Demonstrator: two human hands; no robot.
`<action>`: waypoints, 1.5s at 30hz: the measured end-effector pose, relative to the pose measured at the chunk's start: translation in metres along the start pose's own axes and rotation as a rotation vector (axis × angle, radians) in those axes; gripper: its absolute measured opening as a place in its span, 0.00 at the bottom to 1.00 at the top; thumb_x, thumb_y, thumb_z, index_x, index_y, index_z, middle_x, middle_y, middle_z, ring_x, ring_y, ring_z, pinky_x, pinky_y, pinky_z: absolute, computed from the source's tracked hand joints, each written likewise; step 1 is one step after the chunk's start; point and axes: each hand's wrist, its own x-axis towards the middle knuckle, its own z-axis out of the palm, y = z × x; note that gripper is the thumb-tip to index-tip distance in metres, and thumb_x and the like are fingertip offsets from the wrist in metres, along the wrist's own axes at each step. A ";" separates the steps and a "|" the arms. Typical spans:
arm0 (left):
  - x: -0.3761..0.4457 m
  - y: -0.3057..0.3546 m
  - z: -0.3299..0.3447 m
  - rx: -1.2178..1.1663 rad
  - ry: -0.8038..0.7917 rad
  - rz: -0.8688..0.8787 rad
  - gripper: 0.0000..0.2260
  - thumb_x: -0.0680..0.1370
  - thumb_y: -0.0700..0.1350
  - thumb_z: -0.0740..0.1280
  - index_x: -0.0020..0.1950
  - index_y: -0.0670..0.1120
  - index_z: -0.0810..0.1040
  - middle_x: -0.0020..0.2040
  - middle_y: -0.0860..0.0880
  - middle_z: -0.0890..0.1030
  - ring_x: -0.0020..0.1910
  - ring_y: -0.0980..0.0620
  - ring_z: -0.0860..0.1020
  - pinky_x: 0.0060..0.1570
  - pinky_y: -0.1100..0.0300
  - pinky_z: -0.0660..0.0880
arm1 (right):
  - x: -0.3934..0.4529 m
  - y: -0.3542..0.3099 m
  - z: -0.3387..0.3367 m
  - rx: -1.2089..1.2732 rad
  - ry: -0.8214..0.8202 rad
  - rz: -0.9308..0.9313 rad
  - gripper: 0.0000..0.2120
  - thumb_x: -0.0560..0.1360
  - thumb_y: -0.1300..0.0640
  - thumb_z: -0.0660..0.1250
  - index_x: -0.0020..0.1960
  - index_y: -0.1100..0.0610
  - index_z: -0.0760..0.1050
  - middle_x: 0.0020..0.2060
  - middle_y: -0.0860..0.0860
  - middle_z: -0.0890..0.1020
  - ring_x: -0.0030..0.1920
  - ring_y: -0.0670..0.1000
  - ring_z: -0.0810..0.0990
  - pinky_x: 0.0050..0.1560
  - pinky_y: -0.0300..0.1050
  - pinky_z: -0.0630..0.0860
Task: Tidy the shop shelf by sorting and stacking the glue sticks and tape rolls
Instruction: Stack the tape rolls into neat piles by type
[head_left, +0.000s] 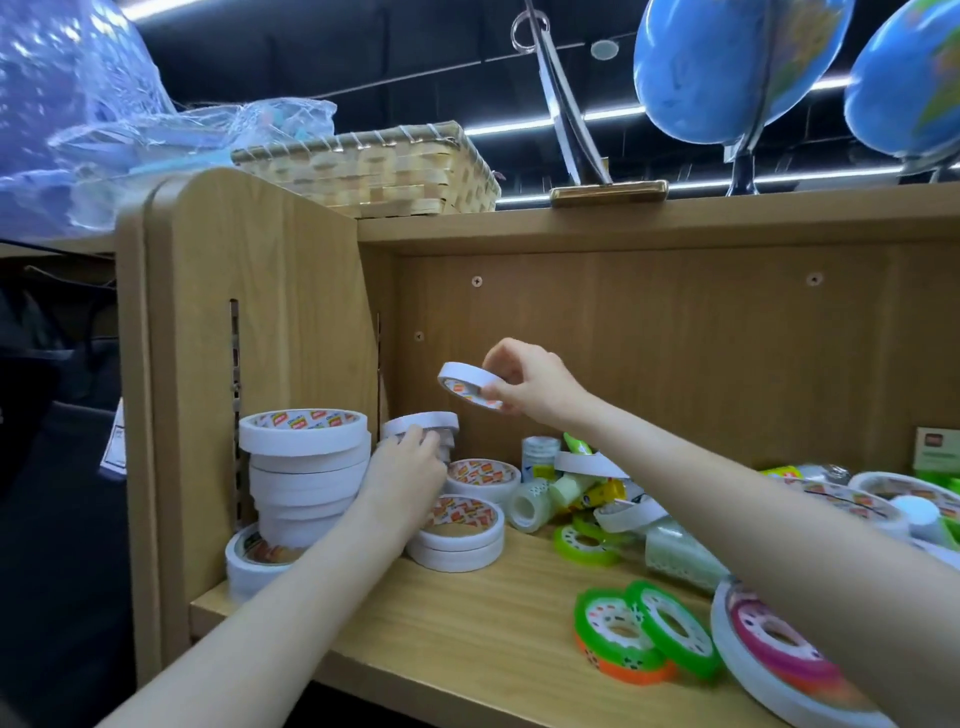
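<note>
My right hand (524, 382) pinches a thin white tape roll (465, 383) in the air, tilted, above the back left of the wooden shelf (457, 618). My left hand (408, 475) grips a stack of narrow white tape rolls (422, 426) standing near the shelf's back left corner. To its left rises a tall stack of wider white tape rolls (306, 467) against the side panel. Two short stacks of white rolls (460, 535) sit just right of my left hand. A glue stick (576, 444) pokes out of the jumble behind my right forearm.
Clear and green tape rolls (587, 543) lie jumbled mid-shelf. Green and orange rolls (641, 631) and a large white roll (779, 660) lie at the front right. A wicker basket (374, 171), plastic bags and globes (727, 67) stand on top of the unit.
</note>
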 end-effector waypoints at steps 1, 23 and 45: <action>0.003 0.000 0.000 -0.008 -0.017 -0.022 0.14 0.80 0.40 0.58 0.64 0.42 0.74 0.64 0.44 0.70 0.65 0.44 0.67 0.58 0.53 0.69 | 0.006 -0.003 0.009 -0.016 0.021 -0.035 0.07 0.72 0.62 0.68 0.49 0.58 0.73 0.43 0.53 0.79 0.39 0.52 0.78 0.41 0.45 0.78; -0.002 0.034 -0.014 -0.566 0.106 -0.066 0.14 0.79 0.46 0.56 0.61 0.50 0.76 0.57 0.47 0.79 0.57 0.45 0.75 0.52 0.56 0.69 | -0.056 0.045 -0.095 -0.474 -0.635 0.297 0.12 0.73 0.51 0.69 0.55 0.51 0.77 0.50 0.48 0.80 0.50 0.48 0.78 0.48 0.43 0.76; -0.009 0.076 -0.020 -0.814 0.070 0.213 0.17 0.77 0.45 0.64 0.66 0.47 0.71 0.65 0.48 0.69 0.66 0.47 0.63 0.66 0.57 0.60 | -0.097 0.041 -0.118 -0.504 -0.677 0.205 0.15 0.73 0.62 0.67 0.58 0.52 0.75 0.37 0.41 0.78 0.31 0.41 0.75 0.31 0.36 0.73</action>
